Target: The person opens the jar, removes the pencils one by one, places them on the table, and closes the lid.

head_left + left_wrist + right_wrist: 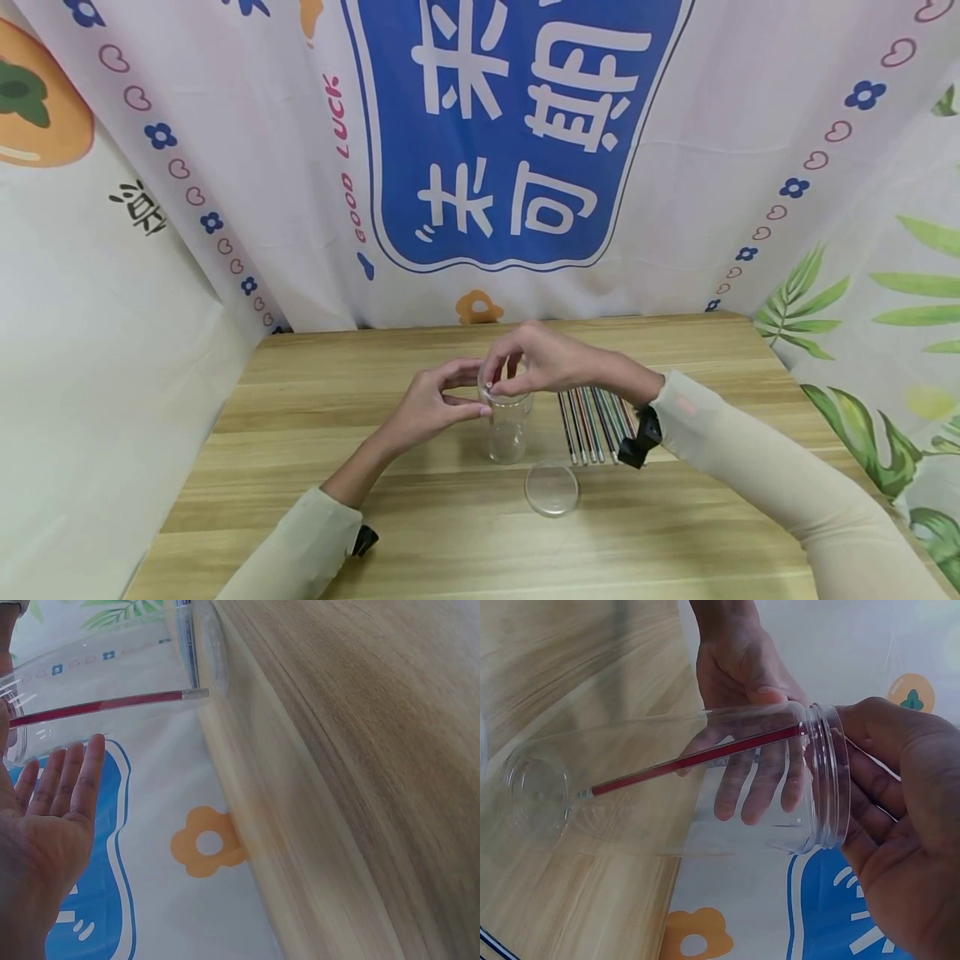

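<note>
A clear plastic jar stands upright on the table with its mouth uncovered. My left hand holds it near the top, thumb on the near side and fairly straight fingers behind the wall. Over the mouth, my right hand pinches the upper end of a red pencil between thumb and fingers. The pencil slants down inside the jar, its silvery lower end close to the bottom. In the right wrist view, my right hand is right at the threaded rim.
A round clear lid lies on the wooden table in front of the jar. Several pencils lie side by side to the right, partly under my right forearm. A printed cloth hangs behind the table.
</note>
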The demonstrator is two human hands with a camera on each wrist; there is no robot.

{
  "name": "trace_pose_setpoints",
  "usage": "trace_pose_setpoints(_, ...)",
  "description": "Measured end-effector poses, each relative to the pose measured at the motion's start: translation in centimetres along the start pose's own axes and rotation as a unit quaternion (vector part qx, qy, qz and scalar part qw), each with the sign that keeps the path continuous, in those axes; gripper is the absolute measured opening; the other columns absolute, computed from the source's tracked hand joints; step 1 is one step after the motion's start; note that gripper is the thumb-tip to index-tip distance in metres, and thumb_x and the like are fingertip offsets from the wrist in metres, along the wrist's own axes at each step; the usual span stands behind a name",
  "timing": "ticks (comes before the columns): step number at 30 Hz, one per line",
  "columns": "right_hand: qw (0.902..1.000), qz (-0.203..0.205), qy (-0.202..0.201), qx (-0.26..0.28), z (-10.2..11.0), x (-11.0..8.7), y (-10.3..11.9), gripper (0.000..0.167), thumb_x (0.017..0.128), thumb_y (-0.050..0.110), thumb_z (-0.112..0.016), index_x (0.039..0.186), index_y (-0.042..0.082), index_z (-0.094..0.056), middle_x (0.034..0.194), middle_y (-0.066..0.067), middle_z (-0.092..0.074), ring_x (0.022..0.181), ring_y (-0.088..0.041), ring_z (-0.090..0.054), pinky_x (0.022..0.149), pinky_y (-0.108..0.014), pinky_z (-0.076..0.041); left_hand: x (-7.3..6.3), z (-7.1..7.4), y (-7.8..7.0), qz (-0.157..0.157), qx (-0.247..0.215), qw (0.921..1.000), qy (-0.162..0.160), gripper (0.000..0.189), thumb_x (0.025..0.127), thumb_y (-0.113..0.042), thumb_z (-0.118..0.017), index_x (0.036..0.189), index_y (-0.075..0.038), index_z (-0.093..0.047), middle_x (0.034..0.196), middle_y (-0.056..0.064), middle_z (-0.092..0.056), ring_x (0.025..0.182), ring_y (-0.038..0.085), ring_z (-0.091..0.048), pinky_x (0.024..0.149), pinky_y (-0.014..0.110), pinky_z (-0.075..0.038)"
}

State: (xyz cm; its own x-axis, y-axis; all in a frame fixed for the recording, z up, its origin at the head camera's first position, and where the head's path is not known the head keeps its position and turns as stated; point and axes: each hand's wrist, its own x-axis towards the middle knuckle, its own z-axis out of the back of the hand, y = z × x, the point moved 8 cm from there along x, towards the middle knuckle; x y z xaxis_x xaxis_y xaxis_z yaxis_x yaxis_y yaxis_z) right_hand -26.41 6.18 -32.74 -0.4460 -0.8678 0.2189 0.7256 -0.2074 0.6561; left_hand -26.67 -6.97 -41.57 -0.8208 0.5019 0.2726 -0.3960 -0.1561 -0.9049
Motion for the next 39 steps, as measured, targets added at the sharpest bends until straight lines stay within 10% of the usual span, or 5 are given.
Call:
trace_pose_setpoints(17, 0.9899, -0.003, -0.083, 0.114, 0.5, -0.9, -0.9, 0.010, 0.094, 0.000, -0.075, 0.103, 0.003, -0.078, 0.101, -0.006, -0.079, 0.088, -0.025, -0.074, 0.080, -0.038, -0.068, -0.1, -0.1, 0.1, 0.003, 0.003, 1.0000, -0.002, 0.057, 0.088, -0.010, -0.089, 0.139, -0.009, -0.065, 0.131, 0.010, -0.073, 0.120, 0.028, -0.072, 0.092, 0.033, -0.066)
trace_pose_setpoints(39, 0.9492, -0.065, -0.221, 0.214, 2.3, -2.7, -2.8, 0.015, 0.094, -0.008, -0.072, 0.109, -0.012, -0.069, 0.101, -0.017, -0.076, 0.089, -0.022, -0.076, 0.083, -0.034, -0.068, -0.1, -0.1, 0.1, 0.009, -0.001, 1.0000, 0.000, 0.060, 0.088, -0.011, -0.089, 0.141, -0.003, -0.063, 0.139, 0.013, -0.069, 0.124, 0.037, -0.069, 0.095, 0.042, -0.065)
